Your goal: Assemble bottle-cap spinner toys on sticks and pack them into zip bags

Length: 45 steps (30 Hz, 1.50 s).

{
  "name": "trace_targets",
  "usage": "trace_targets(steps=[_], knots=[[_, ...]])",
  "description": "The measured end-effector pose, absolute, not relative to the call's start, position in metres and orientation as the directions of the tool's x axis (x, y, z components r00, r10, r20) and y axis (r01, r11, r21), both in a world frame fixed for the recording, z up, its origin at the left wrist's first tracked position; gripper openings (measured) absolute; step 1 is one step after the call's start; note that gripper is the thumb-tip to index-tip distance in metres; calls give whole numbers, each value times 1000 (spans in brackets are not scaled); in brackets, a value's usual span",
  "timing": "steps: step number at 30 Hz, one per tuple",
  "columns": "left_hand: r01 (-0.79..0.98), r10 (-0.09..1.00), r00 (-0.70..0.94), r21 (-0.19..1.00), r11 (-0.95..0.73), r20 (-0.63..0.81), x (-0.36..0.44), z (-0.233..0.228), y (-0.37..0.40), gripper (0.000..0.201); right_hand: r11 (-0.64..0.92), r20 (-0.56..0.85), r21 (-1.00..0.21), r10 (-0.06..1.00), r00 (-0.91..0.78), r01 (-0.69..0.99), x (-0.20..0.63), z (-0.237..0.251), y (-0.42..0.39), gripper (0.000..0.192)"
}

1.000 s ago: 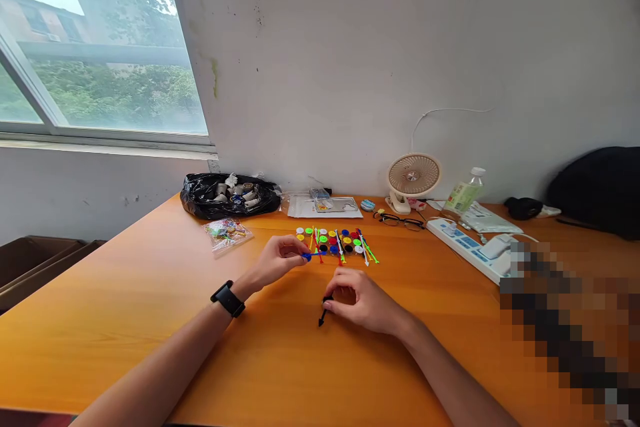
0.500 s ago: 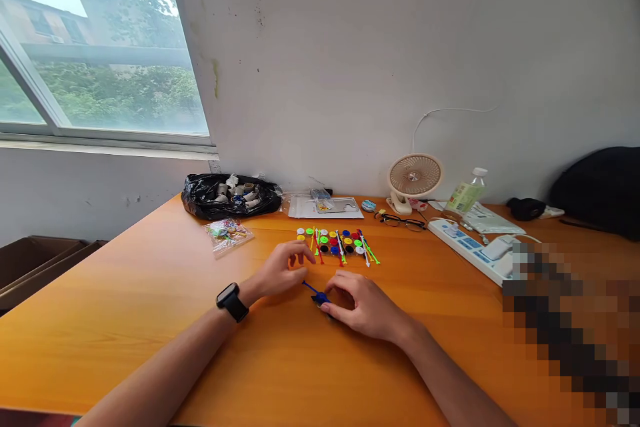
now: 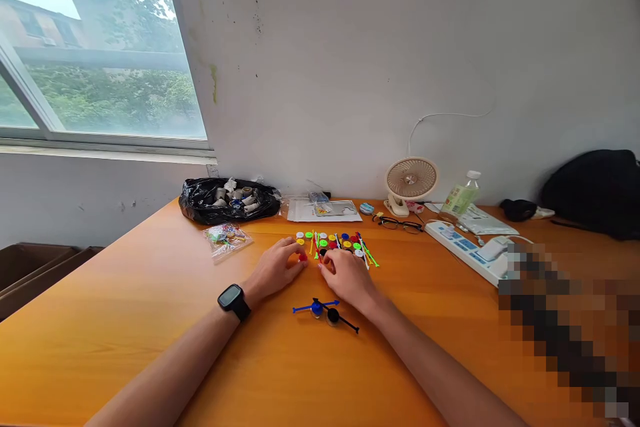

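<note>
Two hands reached the coloured caps [image 3: 334, 243] at 12 o'clock: left hand [image 3: 278, 267] pinched a red cap [image 3: 303, 256], right hand [image 3: 349, 275] curled, grip unclear

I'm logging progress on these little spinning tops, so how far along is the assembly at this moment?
Two look done: a blue top and a black top lie on the table, each a disc on a stick. In hand: the left hand is at a red disc, and the right hand reaches into the pile of discs and sticks. Left: many loose discs and sticks in that pile.
</note>
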<state>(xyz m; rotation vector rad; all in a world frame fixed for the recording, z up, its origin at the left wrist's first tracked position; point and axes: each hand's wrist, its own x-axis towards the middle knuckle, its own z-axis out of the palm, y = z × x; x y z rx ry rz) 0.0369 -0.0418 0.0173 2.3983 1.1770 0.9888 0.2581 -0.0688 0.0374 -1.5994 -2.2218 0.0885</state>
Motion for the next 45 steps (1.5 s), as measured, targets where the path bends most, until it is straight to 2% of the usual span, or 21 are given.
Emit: trace_targets(steps=[5, 11, 15, 19, 24, 28, 30, 32, 36, 45], knots=[[581, 806, 424, 559, -592, 413, 38, 11, -39, 21, 272, 259, -120, 937, -235, 955, 239, 29, -68, 18], [510, 803, 425, 623, -593, 417, 41, 11, -40, 21, 211, 215, -70, 958, -192, 975, 238, 26, -77, 21], [463, 847, 372, 715, -523, 379, 43, 14, -45, 20, 202, 198, 2, 960, -199, 979, 241, 25, -78, 26], [360, 877, 330, 812, -459, 350, 46, 14, -47, 22, 217, 216, 2, 953, -213, 976, 244, 23, -76, 24], [200, 892, 288, 889, -412, 348, 48, 13, -46, 31, 202, 243, -101, 954, -173, 974, 248, 23, -73, 22], [150, 919, 258, 927, -343, 299, 48, 12, -44, 36, 252, 363, -380, 926, -107, 890, 260, 25, -64, 18], [121, 936, 251, 952, -282, 245, 49, 13, -44, 39, 341, 420, -528, 901, -110, 778, 267, 28, -60, 18], [70, 945, 263, 973, -219, 194, 49, 16, -46, 43, 440, 434, -622, 882, -181, 648, 271, 30, -58, 21], [-7, 947, 286, 989, -149, 145, 50, 22, -50, 48, 530, 401, -671, 848, -347, 519, 274, 31, -60, 23], [15, 927, 323, 979, -204, 189, 50, 19, -49, 38, 548, 427, -653, 837, -342, 523, 275, 30, -61, 21]])
